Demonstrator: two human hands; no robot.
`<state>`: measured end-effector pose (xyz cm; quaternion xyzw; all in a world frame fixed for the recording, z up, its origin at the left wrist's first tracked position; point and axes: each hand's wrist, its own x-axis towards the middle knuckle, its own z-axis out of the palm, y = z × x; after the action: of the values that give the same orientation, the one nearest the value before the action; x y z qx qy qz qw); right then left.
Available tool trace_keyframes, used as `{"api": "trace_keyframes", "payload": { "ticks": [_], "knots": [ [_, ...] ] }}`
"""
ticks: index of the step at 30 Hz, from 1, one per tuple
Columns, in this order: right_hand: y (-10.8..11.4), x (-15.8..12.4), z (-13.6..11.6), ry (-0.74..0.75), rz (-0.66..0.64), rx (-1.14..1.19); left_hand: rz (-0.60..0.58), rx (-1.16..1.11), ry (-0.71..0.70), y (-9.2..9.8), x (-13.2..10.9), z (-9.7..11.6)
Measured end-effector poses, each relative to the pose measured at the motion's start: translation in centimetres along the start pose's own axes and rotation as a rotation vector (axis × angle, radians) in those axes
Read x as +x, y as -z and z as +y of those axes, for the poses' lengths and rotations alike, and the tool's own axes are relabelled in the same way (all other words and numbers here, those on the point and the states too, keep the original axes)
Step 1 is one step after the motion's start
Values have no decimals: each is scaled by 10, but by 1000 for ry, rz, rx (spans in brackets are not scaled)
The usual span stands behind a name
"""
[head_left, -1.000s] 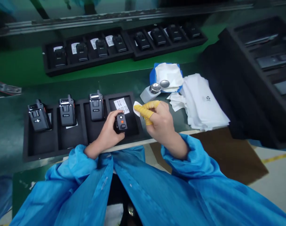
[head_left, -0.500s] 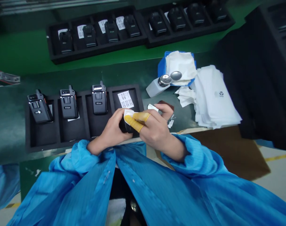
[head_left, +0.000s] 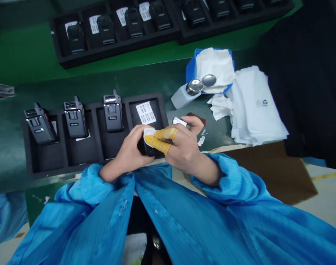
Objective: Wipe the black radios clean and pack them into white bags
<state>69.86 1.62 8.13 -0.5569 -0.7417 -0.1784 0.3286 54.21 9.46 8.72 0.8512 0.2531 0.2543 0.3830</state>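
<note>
My left hand (head_left: pixel 128 151) grips a small black body-worn device (head_left: pixel 148 150), which is mostly hidden by my fingers. My right hand (head_left: pixel 183 145) wears yellow finger cots (head_left: pixel 158 140) and presses a white wipe (head_left: pixel 148 134) onto the device's top. Another bit of white wipe (head_left: pixel 179 121) pokes out between my right fingers. Both hands are just above a black foam tray (head_left: pixel 31 162). Three black radios stand in its compartments, the closest being (head_left: pixel 112 113), and a printed label sheet (head_left: pixel 146 112) lies in the fourth.
A blue bin of wipes (head_left: pixel 191 68) and a dispenser bottle with a metal pump (head_left: pixel 184 95) stand beyond my right hand. A stack of white wipes (head_left: pixel 256 108) lies beside them. Further black trays of devices (head_left: pixel 115 29) line the back, and a black foam case (head_left: pixel 303 73) fills the right.
Since a second ago my right hand has closed on the device with the wipe, covering its face and orange button. The view has drifted slightly; the last half second shows little change.
</note>
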Motion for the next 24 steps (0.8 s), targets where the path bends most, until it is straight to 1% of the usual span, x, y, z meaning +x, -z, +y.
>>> {"api": "trace_keyframes", "payload": {
  "ticks": [3, 5, 9, 12, 13, 15, 18, 20, 24],
  "knots": [
    [2, -4, 5, -23, -103, 58, 4, -6, -6, 1, -1, 0],
    [4, -6, 9, -51, -136, 66, 4, 3, -4, 0, -1, -1],
    [5, -10, 15, -121, -56, 51, 25, 24, 5, -1, -2, -2],
    [3, -8, 13, -199, -57, -33, 29, 29, -7, -1, -2, -2],
    [2, -7, 10, -204, -58, -60, 27, 31, -12, -1, -2, -2],
    [-1, -3, 4, -158, -32, -92, 19, 37, -10, -1, -2, -2],
    [-3, 2, -4, -27, 95, -78, 3, 39, 18, 0, -2, -2],
    [-1, 2, -7, 17, 156, -75, 7, 37, 31, 0, -3, -2],
    [2, -1, -9, 13, 148, -137, 36, 39, 50, 0, -4, -3]
  ]
}}
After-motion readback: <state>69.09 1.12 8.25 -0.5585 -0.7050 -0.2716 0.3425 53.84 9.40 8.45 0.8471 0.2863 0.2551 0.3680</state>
